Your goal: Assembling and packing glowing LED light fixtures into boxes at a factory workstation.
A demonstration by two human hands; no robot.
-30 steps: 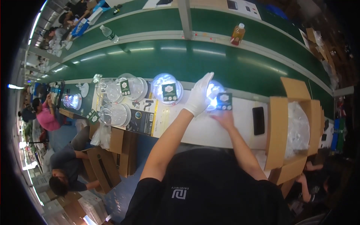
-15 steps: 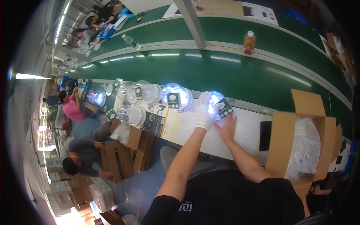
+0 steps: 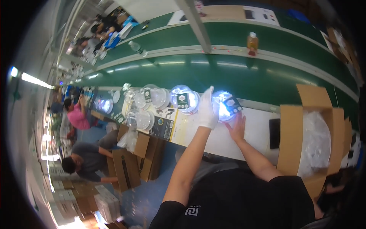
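Gloved left hand [image 3: 208,110] flat against lit round lamp [image 3: 224,107]; right hand [image 3: 238,128] flat beneath.

Open brown carton [image 3: 305,126] at right; dark square labels [image 3: 183,100] on the lit round packs.

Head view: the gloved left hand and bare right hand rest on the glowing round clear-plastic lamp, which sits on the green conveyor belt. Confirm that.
Not quite. The head view shows the glowing round clear-plastic lamp on the white worktable, not the green conveyor belt. The gloved left hand and bare right hand do rest at it.
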